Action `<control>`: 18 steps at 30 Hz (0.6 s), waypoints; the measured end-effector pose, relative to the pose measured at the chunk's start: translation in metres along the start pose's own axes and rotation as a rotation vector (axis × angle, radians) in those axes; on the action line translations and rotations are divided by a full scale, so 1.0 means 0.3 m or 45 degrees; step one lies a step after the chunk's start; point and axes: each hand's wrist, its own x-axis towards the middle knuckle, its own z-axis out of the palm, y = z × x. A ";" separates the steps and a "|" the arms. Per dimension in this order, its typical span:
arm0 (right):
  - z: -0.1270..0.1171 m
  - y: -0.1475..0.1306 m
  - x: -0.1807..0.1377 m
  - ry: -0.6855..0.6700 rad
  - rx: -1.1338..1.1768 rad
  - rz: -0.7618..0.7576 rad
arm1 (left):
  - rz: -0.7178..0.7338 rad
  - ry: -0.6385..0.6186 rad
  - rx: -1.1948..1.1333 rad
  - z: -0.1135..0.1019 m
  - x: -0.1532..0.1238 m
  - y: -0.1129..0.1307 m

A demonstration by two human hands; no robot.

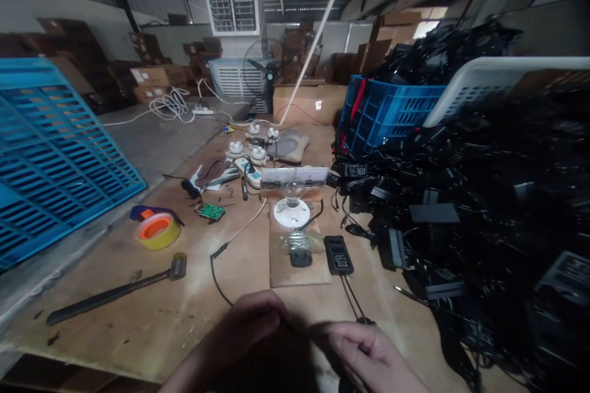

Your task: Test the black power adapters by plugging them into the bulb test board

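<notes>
My left hand (pixel 246 325) and my right hand (pixel 369 353) are low at the near edge of the wooden table (pixel 193 301), fingers curled. Between them they pinch a thin black cable (pixel 216 279) that runs up the table to the left. A second cable leads from near my right hand to a black power adapter (pixel 338 255). Just beyond lie a small black plug (pixel 300 256) on a cardboard piece (pixel 299 270) and a white lamp socket with a clear bulb (pixel 292 209).
A large heap of black adapters and cables (pixel 483 209) fills the right side. Blue crates stand at left (pixel 55 147) and back right (pixel 391 110). A hammer (pixel 115 291), yellow tape roll (pixel 158 230), green circuit board (pixel 211 211) and power strip (pixel 249 173) lie on the table.
</notes>
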 end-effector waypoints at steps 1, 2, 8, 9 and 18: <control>-0.017 -0.021 0.009 0.049 -0.160 -0.058 | 0.031 -0.026 0.106 -0.002 -0.003 0.013; -0.037 -0.043 0.028 0.159 -0.343 -0.140 | 0.057 -0.053 0.235 0.000 -0.006 0.025; -0.166 -0.079 0.264 0.929 -0.830 -0.301 | -0.115 -0.145 0.524 0.050 -0.010 0.032; -0.182 -0.063 0.291 0.937 -0.799 -0.301 | -0.161 -0.121 0.487 0.051 -0.014 0.022; -0.277 0.006 0.247 0.911 -0.641 -0.250 | -0.022 -0.116 0.240 0.039 -0.048 -0.036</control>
